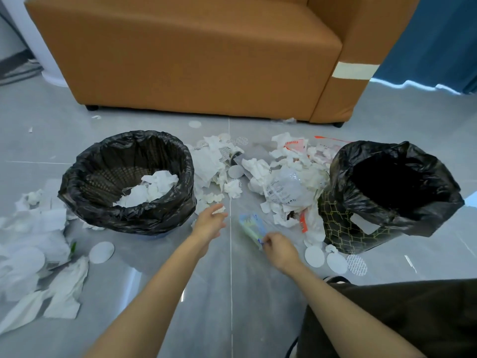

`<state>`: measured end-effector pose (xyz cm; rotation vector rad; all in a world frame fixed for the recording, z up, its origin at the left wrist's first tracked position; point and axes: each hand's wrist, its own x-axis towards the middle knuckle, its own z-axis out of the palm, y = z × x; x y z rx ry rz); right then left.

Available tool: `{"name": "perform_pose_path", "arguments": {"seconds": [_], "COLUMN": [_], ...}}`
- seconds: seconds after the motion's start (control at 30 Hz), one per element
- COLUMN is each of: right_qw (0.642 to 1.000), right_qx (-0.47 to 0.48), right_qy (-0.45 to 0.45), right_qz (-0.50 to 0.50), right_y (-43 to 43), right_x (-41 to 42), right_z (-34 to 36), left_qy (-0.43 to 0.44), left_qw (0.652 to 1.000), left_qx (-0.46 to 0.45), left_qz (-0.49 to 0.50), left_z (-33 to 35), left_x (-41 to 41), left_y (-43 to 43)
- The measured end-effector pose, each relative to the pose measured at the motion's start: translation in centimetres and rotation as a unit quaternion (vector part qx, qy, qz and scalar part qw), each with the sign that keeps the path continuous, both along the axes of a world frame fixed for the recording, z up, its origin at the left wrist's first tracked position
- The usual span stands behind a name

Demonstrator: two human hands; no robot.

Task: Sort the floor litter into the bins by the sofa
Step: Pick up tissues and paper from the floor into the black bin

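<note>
Two bins lined with black bags stand on the grey floor before the sofa. The left bin [77, 182] holds crumpled white tissues; the right bin [343, 223] looks dark inside. My left hand [209, 224] pinches a small white tissue scrap [219, 210] just right of the left bin. My right hand [280, 250] pinches the end of a clear plastic wrapper with green and blue print [251, 226], lifted between the bins. A heap of tissues and plastic bags [284, 184] lies between the bins.
An orange sofa [196, 60] stands right behind the bins. More white tissues [38, 254] and round white discs [101, 252] lie on the floor at the left and near the right bin. My dark-clothed knee [400, 319] fills the lower right.
</note>
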<state>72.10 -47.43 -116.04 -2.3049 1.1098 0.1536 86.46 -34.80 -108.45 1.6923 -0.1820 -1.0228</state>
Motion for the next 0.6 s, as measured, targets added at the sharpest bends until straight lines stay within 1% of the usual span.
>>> {"name": "perform_pose_path", "arguments": {"seconds": [0.07,0.13,0.23,0.3,0.33,0.4,0.47,0.53,0.6], "right_qw": [0.996,0.985,0.957,0.936,0.924,0.903,0.898,0.895,0.884], "right_qx": [0.015,0.029,0.074,0.099,0.093,0.046,-0.051,-0.159,-0.215], "right_qy": [-0.081,-0.164,-0.272,-0.327,-0.352,-0.394,-0.379,-0.310,-0.248], "right_qz": [-0.033,-0.050,-0.067,-0.090,-0.113,-0.167,-0.220,-0.277,-0.333], "right_y": [-1.1,-2.1,-4.0,-5.6,-6.5,-8.4,-9.9,-10.4,-10.3], "right_x": [0.6,1.0,0.7,-0.3,-1.0,-2.7,-4.4,-6.0,-7.3], "right_z": [3.0,6.7,13.4,17.8,19.6,22.2,23.2,23.4,22.7], "left_qy": [-0.008,-0.014,-0.028,-0.039,-0.045,-0.065,-0.087,-0.106,-0.115], "left_qw": [1.000,0.999,0.997,0.995,0.994,0.990,0.986,0.984,0.983], "left_qx": [-0.016,-0.037,-0.073,-0.094,-0.103,-0.124,-0.138,-0.140,-0.139], "left_qz": [0.016,0.026,0.029,0.020,0.013,-0.004,-0.018,-0.031,-0.036], "left_z": [1.2,2.5,4.8,6.6,7.4,8.8,9.7,10.0,10.1], "left_x": [0.2,0.5,0.4,0.1,-0.1,-0.7,-1.2,-1.6,-2.0], "left_y": [-0.4,-0.9,-1.9,-2.6,-2.9,-3.5,-4.1,-4.4,-4.6]}}
